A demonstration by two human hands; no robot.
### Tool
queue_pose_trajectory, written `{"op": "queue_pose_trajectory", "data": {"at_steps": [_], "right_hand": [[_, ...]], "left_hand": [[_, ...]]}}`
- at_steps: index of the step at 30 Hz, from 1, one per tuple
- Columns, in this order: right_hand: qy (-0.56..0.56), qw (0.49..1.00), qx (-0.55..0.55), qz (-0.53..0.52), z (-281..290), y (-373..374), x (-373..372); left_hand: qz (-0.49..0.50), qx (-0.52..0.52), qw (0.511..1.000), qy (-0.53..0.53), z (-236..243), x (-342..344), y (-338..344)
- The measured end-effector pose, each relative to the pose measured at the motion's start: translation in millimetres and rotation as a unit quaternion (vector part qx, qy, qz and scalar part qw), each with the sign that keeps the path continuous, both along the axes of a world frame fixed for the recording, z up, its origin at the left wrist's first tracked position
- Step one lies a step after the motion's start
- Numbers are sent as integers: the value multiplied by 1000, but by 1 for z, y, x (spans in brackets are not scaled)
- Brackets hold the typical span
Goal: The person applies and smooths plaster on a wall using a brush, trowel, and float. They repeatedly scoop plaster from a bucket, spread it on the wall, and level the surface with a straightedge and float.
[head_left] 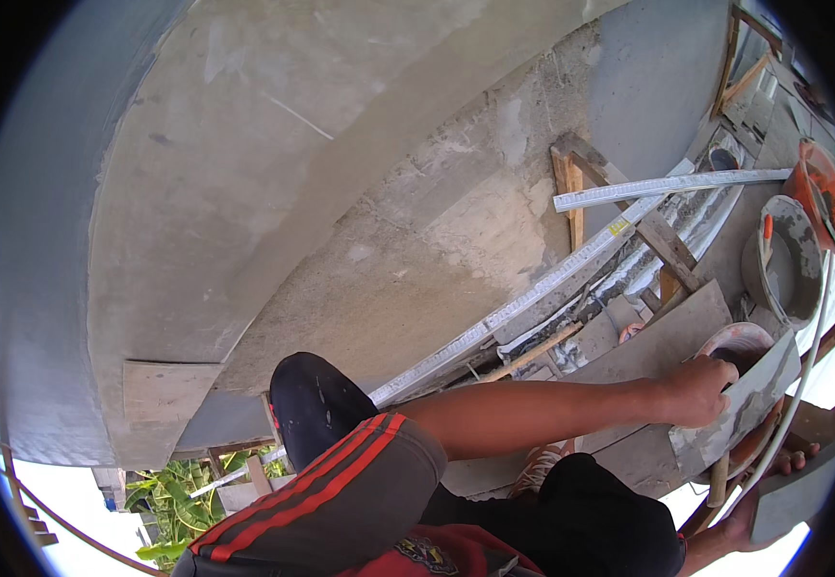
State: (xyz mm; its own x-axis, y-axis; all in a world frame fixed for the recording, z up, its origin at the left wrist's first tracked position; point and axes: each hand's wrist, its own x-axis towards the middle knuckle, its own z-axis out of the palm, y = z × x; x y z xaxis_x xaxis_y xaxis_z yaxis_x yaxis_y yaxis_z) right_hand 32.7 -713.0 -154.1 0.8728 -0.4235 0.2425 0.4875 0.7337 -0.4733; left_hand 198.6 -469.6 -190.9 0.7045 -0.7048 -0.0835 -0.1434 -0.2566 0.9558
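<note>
Nearest the camera: the person's bent knee in black shorts (316, 404), with a dark sleeve striped in red (341, 490) below it. The person was perched on wooden scaffolding (663, 240) against a curved grey plastered wall (244, 192).

Left hand (698, 389): reached across to the right, fingers (721, 370) curled together over the upper edge of a grey tile (740, 409) smeared with mortar. The tile stood tilted on edge, leaning over a round pan with a reddish rim (740, 337) just behind it.

Right hand (759, 500): low at the picture's lower right, fingers (795, 462) wrapped under the tile's lower side; a wooden handle (718, 481) showed just beside them. Whether that hand also gripped the handle could not be told.

Edges and room: the tile's top edge lay in the left fingers, its bottom edge against the right. A grey board (648, 346) lay flat just left of the pan. A long white strip (494, 322) ran diagonally along the foot of the wall, and a second white strip (668, 188) crossed above it. A mortar-caked bucket (788, 260) stood near on the right, an orange bucket (826, 192) beyond it. A white hose (807, 365) hung down past the tile's right side. Open space lay beyond the scaffold edge, with green leaves (172, 490) far below at lower left.
</note>
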Motion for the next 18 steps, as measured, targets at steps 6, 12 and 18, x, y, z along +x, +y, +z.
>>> {"op": "queue_pose_trajectory", "data": {"at_steps": [6, 12, 18], "right_hand": [[21, 988, -70, 133, 46, 62, 66], [90, 937, -142, 307, 81, 235, 118], [197, 760, -230, 575, 108, 436, 127]], "left_hand": [[-94, 205, 974, -2, 98, -43, 245], [-54, 420, 905, 43, 210, -147, 468], [284, 459, 722, -433, 281, -217, 628]]}}
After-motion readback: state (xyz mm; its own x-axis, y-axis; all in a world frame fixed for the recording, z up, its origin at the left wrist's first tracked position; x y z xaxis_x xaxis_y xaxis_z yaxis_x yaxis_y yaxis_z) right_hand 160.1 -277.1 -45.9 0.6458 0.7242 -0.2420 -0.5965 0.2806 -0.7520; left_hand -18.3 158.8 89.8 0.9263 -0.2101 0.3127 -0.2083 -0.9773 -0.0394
